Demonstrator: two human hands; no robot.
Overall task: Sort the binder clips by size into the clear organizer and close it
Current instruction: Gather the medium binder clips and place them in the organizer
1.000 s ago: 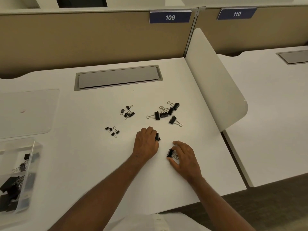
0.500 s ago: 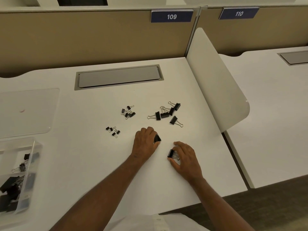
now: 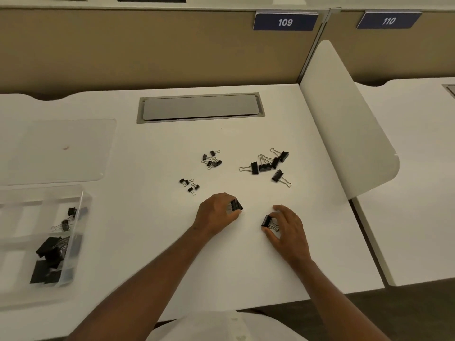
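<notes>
On the desk [image 3: 152,242], each hand pinches one binder clip.

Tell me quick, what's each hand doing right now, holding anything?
Left hand: grips a black binder clip on the desk.
Right hand: pinches another black binder clip on the desk.

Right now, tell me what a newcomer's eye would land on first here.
Two hands at the white desk's near middle: the left hand and right hand each grip a black binder clip. Beyond them lie three loose piles of clips. At far left sits the open clear organizer, already holding some.
</notes>
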